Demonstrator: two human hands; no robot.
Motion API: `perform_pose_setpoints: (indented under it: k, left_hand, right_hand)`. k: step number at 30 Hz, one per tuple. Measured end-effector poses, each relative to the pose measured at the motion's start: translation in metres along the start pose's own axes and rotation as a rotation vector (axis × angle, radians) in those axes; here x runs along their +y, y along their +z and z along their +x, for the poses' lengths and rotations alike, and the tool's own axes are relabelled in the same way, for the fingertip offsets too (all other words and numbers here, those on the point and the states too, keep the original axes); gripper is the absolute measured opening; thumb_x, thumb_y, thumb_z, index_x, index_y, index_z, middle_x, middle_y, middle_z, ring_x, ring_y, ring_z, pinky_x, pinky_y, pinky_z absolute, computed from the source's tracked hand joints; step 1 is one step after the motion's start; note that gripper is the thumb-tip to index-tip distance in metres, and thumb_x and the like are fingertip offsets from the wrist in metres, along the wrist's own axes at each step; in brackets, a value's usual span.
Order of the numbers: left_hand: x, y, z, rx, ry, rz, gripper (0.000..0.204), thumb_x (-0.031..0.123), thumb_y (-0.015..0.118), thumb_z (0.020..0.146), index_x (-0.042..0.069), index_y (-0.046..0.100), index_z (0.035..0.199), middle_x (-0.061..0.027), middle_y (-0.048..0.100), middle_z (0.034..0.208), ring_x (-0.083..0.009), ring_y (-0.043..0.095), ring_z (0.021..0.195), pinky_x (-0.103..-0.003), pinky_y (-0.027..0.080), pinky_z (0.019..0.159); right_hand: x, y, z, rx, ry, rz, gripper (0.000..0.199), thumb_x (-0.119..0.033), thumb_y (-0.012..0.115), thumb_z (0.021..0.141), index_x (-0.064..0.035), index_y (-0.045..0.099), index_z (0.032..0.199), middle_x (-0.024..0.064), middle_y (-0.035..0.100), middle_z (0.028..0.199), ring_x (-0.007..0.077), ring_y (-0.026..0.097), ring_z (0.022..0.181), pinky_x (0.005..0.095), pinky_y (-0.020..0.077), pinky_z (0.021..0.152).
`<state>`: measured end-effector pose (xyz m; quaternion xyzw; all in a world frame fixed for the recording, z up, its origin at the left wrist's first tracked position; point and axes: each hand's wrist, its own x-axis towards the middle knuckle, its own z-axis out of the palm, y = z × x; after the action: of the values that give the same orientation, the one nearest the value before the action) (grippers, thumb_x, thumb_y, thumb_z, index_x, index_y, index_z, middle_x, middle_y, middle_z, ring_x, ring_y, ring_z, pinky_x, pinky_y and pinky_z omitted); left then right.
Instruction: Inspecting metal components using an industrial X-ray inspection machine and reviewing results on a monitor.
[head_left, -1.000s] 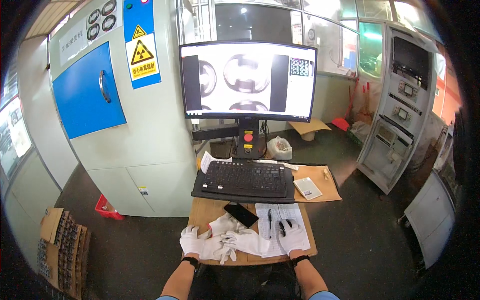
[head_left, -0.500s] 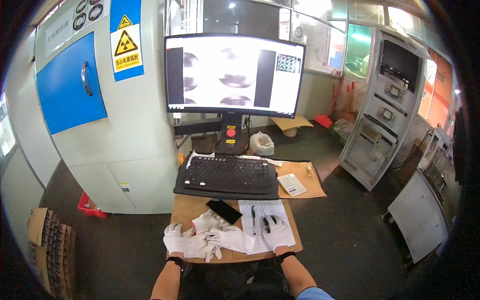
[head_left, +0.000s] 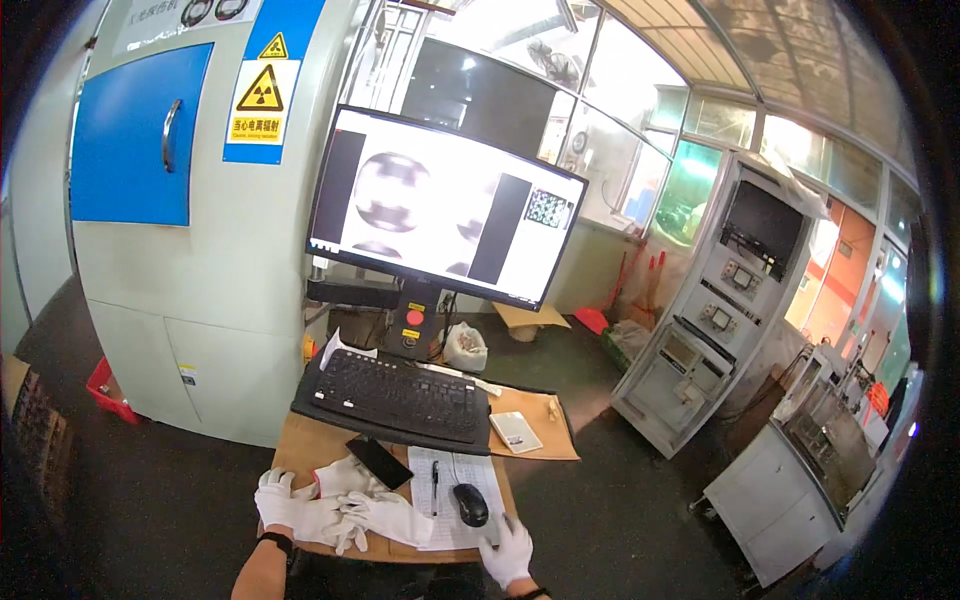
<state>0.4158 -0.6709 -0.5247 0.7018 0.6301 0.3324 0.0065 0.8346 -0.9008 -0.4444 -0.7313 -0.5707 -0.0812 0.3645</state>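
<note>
- Resting beside loose white gloves [head_left: 385, 515]: left hand [head_left: 277, 503], grip unclear.
- Right hand [head_left: 509, 555]: open, near the black mouse [head_left: 470, 505] on the paper sheet [head_left: 450, 536].
- Pen [head_left: 435, 490] between gloves and mouse; phone [head_left: 380, 463], keyboard [head_left: 402, 395] beyond.

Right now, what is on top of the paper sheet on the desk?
A black pen and a black mouse lie on the paper sheet; a loose white glove overlaps its left edge. The parts beneath them are covered and cannot be seen.
</note>
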Motion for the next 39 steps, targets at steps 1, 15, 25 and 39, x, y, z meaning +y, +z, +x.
perform_pose_setpoints:
  k: [1,15,25,39]
  left_hand:
    - [-0.005,0.006,-0.001,0.018,0.015,-0.002,0.059,0.055,0.099,0.086,0.009,0.09,0.123,-0.0154,0.081,0.145,-0.0422,0.07,0.145,-0.055,0.06,0.121]
    - [-0.035,0.033,-0.004,0.039,0.105,-0.032,0.043,0.026,0.093,0.093,0.006,0.081,0.13,-0.0176,0.077,0.154,-0.0465,0.068,0.149,-0.054,0.061,0.122]
    - [-0.054,0.04,-0.011,0.082,0.134,-0.008,0.049,0.036,0.092,0.09,0.009,0.085,0.13,-0.018,0.08,0.15,-0.0459,0.071,0.146,-0.055,0.06,0.123]
    - [-0.025,0.009,-0.01,-0.034,-0.01,0.077,0.052,0.041,0.089,0.091,0.015,0.087,0.135,-0.011,0.078,0.157,-0.0397,0.069,0.15,-0.052,0.061,0.122]
  right_hand:
    - [-0.004,0.001,-0.02,-0.042,0.015,0.025,0.052,-0.034,0.084,0.106,-0.0118,0.074,0.152,0.0266,0.075,0.148,0.0521,0.071,0.136,0.0606,0.0589,0.116]
    - [-0.041,-0.131,-0.206,-0.541,0.837,0.25,0.044,-0.042,0.074,0.119,-0.0131,0.079,0.152,0.0261,0.08,0.143,0.0513,0.075,0.13,0.0571,0.0607,0.115]
    - [-0.053,-0.101,-0.16,-0.723,0.672,0.351,0.046,-0.045,0.073,0.119,-0.0123,0.08,0.15,0.0242,0.081,0.139,0.0482,0.077,0.126,0.0554,0.0614,0.113]
    - [-0.129,0.027,-0.066,-1.281,0.283,0.671,0.049,-0.05,0.073,0.119,-0.0111,0.081,0.148,0.0215,0.083,0.134,0.0439,0.078,0.121,0.053,0.0623,0.109]
